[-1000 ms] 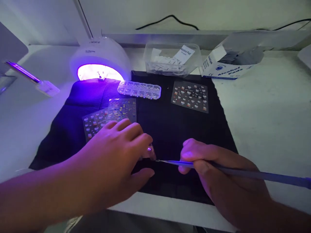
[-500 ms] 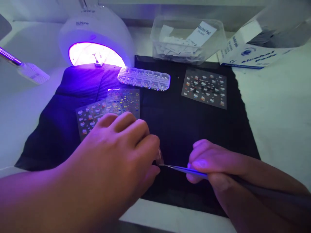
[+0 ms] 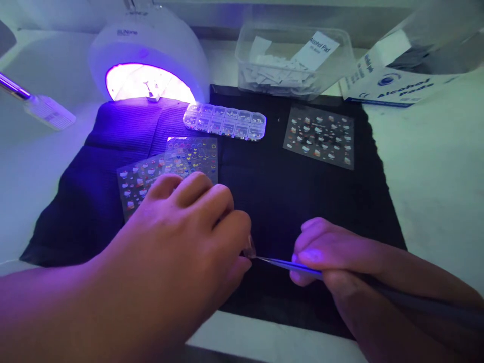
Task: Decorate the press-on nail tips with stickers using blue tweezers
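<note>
My left hand (image 3: pixel 189 242) is closed, back side up. Between its thumb and index finger sits a small, see-through, curved piece that looks like a false nail tip (image 3: pixel 249 248); most of it is hidden by the fingers. My right hand (image 3: pixel 325 254) is closed around a pair of slim pointed tweezers (image 3: pixel 289 264). Their tip points left and meets the near edge of the nail tip. Just beyond my left knuckles lie overlapping clear sticker sheets (image 3: pixel 192 154), partly covered by that hand.
A lit nail lamp (image 3: pixel 181 45) stands at the back left. Before it lies a clear compartment case (image 3: pixel 227 121) of tiny gems on a black cloth (image 3: pixel 287 196). Another sticker sheet (image 3: pixel 319 136) is at right. Behind are a plastic tub (image 3: pixel 295 75) and an alcohol pads box (image 3: pixel 401 85).
Both hands keep nearly the same pose. My left hand and the nail tip have shifted very slightly to the right; the tweezers' tip stays against the nail tip.
</note>
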Motion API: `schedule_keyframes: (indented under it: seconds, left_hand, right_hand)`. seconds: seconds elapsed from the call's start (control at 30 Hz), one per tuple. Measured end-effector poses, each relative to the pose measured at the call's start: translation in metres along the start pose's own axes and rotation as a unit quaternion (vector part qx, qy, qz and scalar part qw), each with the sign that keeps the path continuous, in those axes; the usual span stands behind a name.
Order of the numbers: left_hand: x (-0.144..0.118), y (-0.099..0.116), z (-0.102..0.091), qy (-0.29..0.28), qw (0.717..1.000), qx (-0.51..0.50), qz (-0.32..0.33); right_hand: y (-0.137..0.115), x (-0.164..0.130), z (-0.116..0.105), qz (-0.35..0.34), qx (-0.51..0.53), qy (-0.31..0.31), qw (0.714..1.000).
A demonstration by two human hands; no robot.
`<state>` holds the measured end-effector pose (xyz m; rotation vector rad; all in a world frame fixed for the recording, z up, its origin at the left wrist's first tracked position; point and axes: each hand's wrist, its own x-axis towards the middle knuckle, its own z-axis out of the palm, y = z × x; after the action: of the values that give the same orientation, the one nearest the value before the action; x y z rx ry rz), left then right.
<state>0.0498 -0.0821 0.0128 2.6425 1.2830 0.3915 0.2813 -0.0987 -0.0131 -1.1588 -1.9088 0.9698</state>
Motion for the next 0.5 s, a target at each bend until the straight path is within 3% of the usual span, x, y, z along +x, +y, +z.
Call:
schedule_keyframes:
  seconds: [0.5]
  left_hand:
    - [-0.0033,-0.0008,0.0000,0.005,1.000,0.010,0.001]
  right_hand:
    - [-0.0038,0.0029,-0.0005,0.021,0.015,0.006,1.000]
